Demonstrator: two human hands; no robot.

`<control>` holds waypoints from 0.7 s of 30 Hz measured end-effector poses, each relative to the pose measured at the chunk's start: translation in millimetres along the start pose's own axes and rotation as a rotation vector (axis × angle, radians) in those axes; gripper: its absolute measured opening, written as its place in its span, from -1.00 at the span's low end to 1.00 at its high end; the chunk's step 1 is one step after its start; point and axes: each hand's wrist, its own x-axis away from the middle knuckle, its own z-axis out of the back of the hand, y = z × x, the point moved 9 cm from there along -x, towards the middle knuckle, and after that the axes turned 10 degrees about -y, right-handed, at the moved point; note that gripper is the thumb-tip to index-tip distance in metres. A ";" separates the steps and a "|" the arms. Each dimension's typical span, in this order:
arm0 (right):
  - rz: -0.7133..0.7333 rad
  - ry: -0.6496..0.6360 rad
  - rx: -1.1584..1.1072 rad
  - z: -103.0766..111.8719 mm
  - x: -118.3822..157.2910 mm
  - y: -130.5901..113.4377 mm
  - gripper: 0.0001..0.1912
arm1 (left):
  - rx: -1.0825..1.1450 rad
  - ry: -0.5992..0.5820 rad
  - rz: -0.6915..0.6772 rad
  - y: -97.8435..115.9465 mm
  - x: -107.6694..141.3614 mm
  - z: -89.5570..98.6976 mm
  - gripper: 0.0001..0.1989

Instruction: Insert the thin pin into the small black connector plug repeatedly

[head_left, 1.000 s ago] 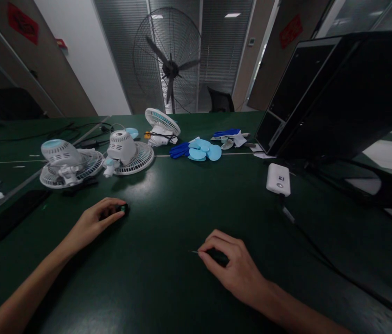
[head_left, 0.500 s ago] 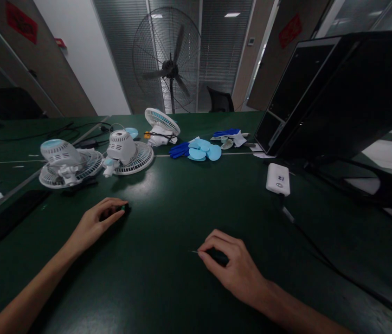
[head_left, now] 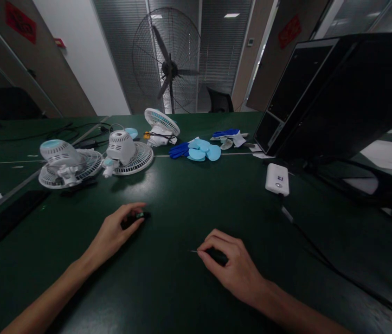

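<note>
My left hand is at centre left, low over the dark green table, its fingers closed on a small dark object with a green patch. What kind of object that is I cannot make out. Nearer to me and further right, my right hand rests on the table, thumb and forefinger pinched together. From that pinch a thin, pale metal tip points left; the rest of it is hidden by the fingers. A wide gap separates the two hands.
Small white fans lie at the back left. Behind the middle are a light-blue fan blade and blue gloves. A white box with a cable sits right, before a large black monitor. A black slab lies left.
My left hand has slid to the right and slightly toward me, carrying the small dark object. My right hand stays in place with its thin metal tip. The big standing fan's blades have turned.
</note>
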 end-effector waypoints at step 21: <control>0.040 0.032 0.245 -14.4 0.7 -1.3 -0.85 | 0.095 -0.373 -0.356 101.8 16.6 -92.2 -0.87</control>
